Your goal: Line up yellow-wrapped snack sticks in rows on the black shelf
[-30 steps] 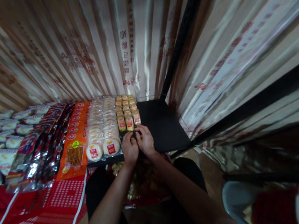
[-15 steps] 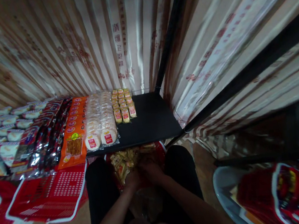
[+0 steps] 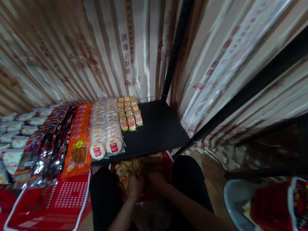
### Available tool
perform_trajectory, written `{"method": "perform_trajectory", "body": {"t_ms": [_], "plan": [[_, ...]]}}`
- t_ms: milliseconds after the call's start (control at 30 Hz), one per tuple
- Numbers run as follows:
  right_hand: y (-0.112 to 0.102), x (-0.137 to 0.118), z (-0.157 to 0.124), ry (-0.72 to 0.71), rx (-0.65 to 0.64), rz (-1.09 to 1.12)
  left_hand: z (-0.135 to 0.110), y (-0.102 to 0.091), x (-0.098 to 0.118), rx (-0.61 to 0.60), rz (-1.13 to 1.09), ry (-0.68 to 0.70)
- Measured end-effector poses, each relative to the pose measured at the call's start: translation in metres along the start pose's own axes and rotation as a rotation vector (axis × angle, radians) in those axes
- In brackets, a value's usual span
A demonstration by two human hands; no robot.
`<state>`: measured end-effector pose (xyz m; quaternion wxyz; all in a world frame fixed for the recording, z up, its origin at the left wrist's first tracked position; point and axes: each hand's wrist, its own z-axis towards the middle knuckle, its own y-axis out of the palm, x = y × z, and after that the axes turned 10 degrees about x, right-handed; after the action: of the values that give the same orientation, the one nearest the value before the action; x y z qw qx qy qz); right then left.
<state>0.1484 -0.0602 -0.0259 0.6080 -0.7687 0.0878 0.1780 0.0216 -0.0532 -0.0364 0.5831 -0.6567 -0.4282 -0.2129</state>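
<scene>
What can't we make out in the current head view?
All head view:
Left hand and right hand: fingertips and any grip lost in shadow among gold-wrapped snacks.
Red basket: far side hidden by black shelf.
Gray tub: cut off by bottom edge.
Orange packet: small print too small, blurred.

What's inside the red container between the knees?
The red container holds small yellow-wrapped packets, clearest at its left. The left hand and right hand are in it too; whatever lies beneath them and deeper down is covered.
</scene>
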Motion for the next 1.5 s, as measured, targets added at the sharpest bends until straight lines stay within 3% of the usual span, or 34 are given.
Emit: {"method": "perform_trajectory", "body": {"t_ms": [200, 400, 533, 667, 867, 1167, 1367, 1500], "plan": [[-0.036, -0.009, -0.002, 0.133, 0.203, 0.179, 0.013, -0.02, 0.042, -0.034, -0.04, -0.003], [-0.065, -0.008, -0.004, -0.022, 0.396, 0.499, 0.028, -0.036, 0.081, -0.024, -0.312, 0.024], [-0.082, -0.008, 0.002, 0.031, 0.488, 0.58, 0.032, -0.042, 0.105, -0.041, -0.484, 0.018], [-0.098, -0.007, 0.022, 0.131, 0.629, 0.604, 0.031, -0.039, 0.12, 0.019, -0.579, 0.078], [-0.114, -0.001, 0.067, 0.267, 0.797, 0.489, 0.043, -0.017, 0.134, 0.015, -0.488, 0.164], [-0.117, 0.008, 0.127, 0.241, 0.857, 0.337, 0.085, -0.001, 0.154, 0.05, -0.472, 0.196], [-0.115, 0.007, 0.142, 0.211, 0.811, 0.223, 0.096, 0.0, 0.158, 0.104, -0.382, 0.224], [-0.11, 0.007, 0.143, 0.199, 0.819, 0.261, 0.096, -0.001, 0.157, 0.115, -0.325, 0.267]]}}
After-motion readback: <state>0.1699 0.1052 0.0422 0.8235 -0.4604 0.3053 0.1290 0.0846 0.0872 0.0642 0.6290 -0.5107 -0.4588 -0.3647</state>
